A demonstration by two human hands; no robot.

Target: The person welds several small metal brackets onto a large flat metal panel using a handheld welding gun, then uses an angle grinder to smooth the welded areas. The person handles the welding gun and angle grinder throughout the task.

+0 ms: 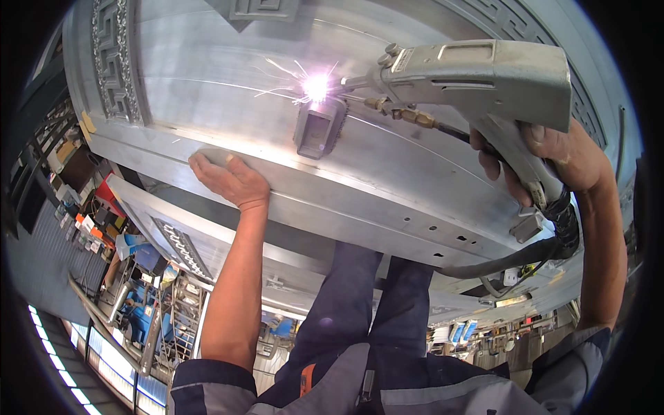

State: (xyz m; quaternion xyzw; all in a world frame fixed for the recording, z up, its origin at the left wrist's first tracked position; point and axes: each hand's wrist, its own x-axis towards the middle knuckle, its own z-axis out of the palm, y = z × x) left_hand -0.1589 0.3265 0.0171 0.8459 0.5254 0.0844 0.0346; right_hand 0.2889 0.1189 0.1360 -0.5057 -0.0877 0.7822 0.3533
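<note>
Fingers (490, 166) of the right hand (579, 158) close around the handle (529, 155) of a grey torch (484, 77), as I follow it remotely through the head view. From my seat I see the left hand (238, 181) lying flat, its fingers nearly together and the thumb apart, on the near edge of a large grey metal panel (200, 66); it grasps nothing. The torch slants over the panel's right half, its nozzle (354, 84) pointing left at a pinkish-white glare (316, 87) with sparks flying outward. I place that glare at the far end of a small rectangular metal frame (304, 135) on the panel, to the right of the left hand; brightness hides whether nozzle and frame touch. Brass fittings (415, 117) run beneath the torch, and a dark hose (505, 261) curves from the handle's base. Further out, I make out a key-pattern strip (114, 66) along the panel's left side and dark trousers (346, 287) below its near edge.
</note>
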